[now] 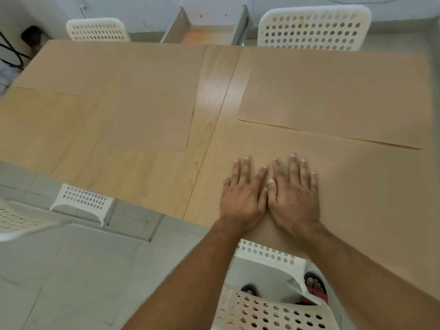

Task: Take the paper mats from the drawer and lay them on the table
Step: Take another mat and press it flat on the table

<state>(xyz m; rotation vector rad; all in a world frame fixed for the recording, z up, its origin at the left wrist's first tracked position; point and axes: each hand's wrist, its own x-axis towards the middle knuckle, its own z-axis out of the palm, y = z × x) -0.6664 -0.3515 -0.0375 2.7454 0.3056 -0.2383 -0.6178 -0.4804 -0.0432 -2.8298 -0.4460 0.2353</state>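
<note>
Three brown paper mats lie flat on the light wooden table (pixel 209 96). One mat (pixel 114 91) covers the far left part, another mat (pixel 333 96) the far right. The nearest mat (pixel 369 191) lies at the front right. My left hand (pixel 242 194) and my right hand (pixel 294 194) rest side by side on this near mat, palms down, fingers straight and spread, thumbs touching. The open drawer (pixel 204 32) stands beyond the table's far edge; no mats show in the part of it that I can see.
White perforated chairs stand around the table: two at the far side (pixel 97 29) (pixel 314 27), one at the left front (pixel 83 198), one just below my arms (pixel 266 306). Grey tiled floor lies to the left. Dark cables hang at the far left.
</note>
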